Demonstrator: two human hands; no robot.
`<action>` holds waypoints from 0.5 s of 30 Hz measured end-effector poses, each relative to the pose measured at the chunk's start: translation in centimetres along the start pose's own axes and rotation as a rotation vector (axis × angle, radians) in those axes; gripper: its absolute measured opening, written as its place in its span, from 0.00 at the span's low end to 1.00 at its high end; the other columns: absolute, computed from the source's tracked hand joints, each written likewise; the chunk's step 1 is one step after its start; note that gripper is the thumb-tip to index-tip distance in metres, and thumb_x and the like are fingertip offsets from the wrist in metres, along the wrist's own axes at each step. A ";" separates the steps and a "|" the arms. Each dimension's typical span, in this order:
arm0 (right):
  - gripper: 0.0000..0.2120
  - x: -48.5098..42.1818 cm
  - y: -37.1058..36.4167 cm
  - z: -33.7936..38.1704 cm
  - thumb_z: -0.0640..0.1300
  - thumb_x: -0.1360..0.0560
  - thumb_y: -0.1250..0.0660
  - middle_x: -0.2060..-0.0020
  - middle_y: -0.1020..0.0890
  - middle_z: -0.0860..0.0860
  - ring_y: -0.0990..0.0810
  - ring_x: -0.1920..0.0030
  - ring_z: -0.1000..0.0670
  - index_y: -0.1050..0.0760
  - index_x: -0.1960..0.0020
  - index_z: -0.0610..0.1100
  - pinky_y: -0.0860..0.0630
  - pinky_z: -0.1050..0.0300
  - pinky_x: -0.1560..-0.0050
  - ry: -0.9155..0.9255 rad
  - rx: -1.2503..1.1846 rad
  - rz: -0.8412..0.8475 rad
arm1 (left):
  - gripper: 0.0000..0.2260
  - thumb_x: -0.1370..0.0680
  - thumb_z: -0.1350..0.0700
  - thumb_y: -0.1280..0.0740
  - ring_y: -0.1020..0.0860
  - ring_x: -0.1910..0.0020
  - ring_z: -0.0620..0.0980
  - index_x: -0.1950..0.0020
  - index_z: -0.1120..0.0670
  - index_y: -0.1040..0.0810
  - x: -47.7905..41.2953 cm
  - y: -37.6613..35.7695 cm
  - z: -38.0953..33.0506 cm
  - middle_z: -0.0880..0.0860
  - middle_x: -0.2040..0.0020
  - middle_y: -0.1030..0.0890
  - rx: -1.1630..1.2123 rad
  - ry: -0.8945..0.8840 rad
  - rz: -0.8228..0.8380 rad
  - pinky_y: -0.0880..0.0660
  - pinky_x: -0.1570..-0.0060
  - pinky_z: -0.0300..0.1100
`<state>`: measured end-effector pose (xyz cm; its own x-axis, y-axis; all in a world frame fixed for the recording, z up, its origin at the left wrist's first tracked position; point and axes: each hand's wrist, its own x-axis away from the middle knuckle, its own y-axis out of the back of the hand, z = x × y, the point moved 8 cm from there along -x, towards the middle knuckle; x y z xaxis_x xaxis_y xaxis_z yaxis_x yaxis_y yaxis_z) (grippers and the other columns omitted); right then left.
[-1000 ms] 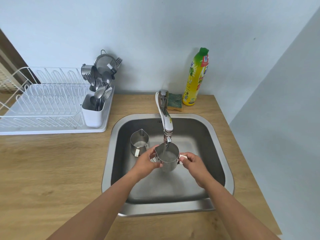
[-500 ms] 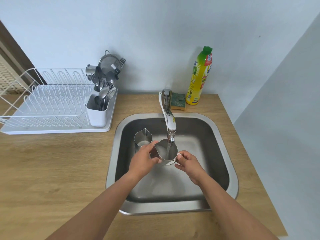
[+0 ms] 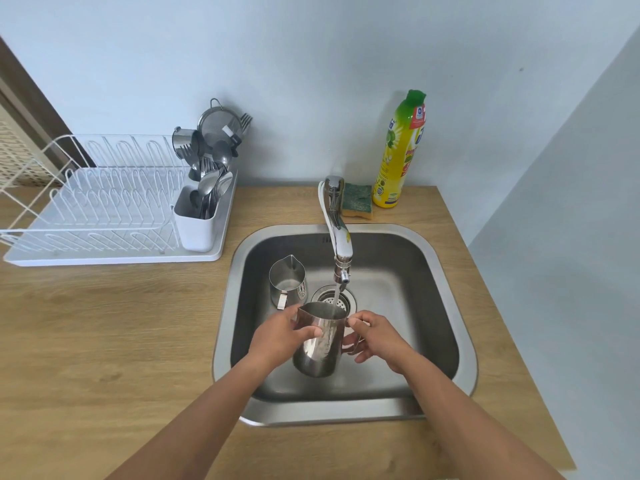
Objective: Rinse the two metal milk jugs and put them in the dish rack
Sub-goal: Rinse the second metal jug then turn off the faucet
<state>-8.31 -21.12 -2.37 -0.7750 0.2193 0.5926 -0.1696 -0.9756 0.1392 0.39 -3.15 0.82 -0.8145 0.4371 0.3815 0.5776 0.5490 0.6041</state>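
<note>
I hold a shiny metal milk jug [image 3: 320,344] over the steel sink [image 3: 446,296], its mouth tipped toward the tap. My left hand [image 3: 280,336] wraps the jug's left side. My right hand [image 3: 375,336] grips its handle on the right. A thin stream of water runs from the tap [image 3: 339,240] into the jug's rim. The second metal jug [image 3: 287,280] stands upright in the sink's back left, spout pointing away. The white wire dish rack [image 3: 104,206] sits on the counter to the left, its plate slots bare.
A white cutlery cup [image 3: 195,220] full of spoons and forks stands at the rack's right end, with a strainer behind it. A yellow dish-soap bottle [image 3: 400,154] and a green sponge [image 3: 356,200] stand behind the sink. The drain strainer [image 3: 334,297] shows beyond the held jug.
The held jug has come lower and nearer to me, away from the spout, and now tilts with its base toward me. The second jug has not moved.
</note>
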 end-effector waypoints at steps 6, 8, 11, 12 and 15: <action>0.07 1.2 2.3 1.6 0.50 0.21 0.39 0.64 0.16 0.46 0.22 0.69 0.49 0.25 0.51 0.49 0.26 0.59 0.73 0.022 0.347 -0.100 | 0.17 0.28 0.53 0.24 0.20 0.58 0.51 0.42 0.54 0.23 0.3 -3.7 2.1 0.55 0.54 0.18 0.415 0.178 0.189 0.22 0.59 0.45; 0.06 1.5 3.2 2.2 0.51 0.21 0.38 0.64 0.15 0.47 0.21 0.67 0.50 0.24 0.53 0.51 0.26 0.59 0.72 0.045 0.460 -0.136 | 0.20 0.27 0.57 0.25 0.20 0.56 0.52 0.39 0.58 0.25 0.3 -4.9 1.8 0.56 0.52 0.19 0.504 0.183 0.247 0.22 0.59 0.44; 0.06 1.8 4.4 3.1 0.50 0.21 0.38 0.64 0.17 0.50 0.21 0.66 0.53 0.24 0.54 0.51 0.25 0.58 0.68 0.086 0.533 -0.168 | 0.21 0.27 0.62 0.26 0.19 0.55 0.50 0.37 0.59 0.28 0.2 -6.0 0.9 0.55 0.51 0.18 0.582 0.184 0.284 0.21 0.58 0.43; 0.06 1.9 4.7 3.3 0.49 0.21 0.37 0.64 0.18 0.51 0.21 0.65 0.53 0.24 0.55 0.51 0.23 0.56 0.65 0.100 0.536 -0.177 | 0.22 0.27 0.64 0.26 0.18 0.55 0.49 0.37 0.59 0.29 0.0 -6.2 0.7 0.54 0.51 0.17 0.594 0.180 0.281 0.21 0.56 0.44; 0.05 1.6 5.6 3.3 0.46 0.22 0.36 0.62 0.18 0.50 0.20 0.59 0.48 0.23 0.55 0.46 0.20 0.49 0.53 0.118 0.510 -0.201 | 0.24 0.29 0.70 0.27 0.18 0.55 0.48 0.37 0.58 0.31 -0.8 -6.2 -0.7 0.56 0.47 0.18 0.593 0.131 0.249 0.24 0.54 0.45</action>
<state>-8.50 -26.23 1.93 -0.8255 0.3700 0.4262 -0.0280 -0.7811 0.6238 -2.62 -7.39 -2.73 -0.6306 0.5321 0.5650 0.6514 0.7586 0.0127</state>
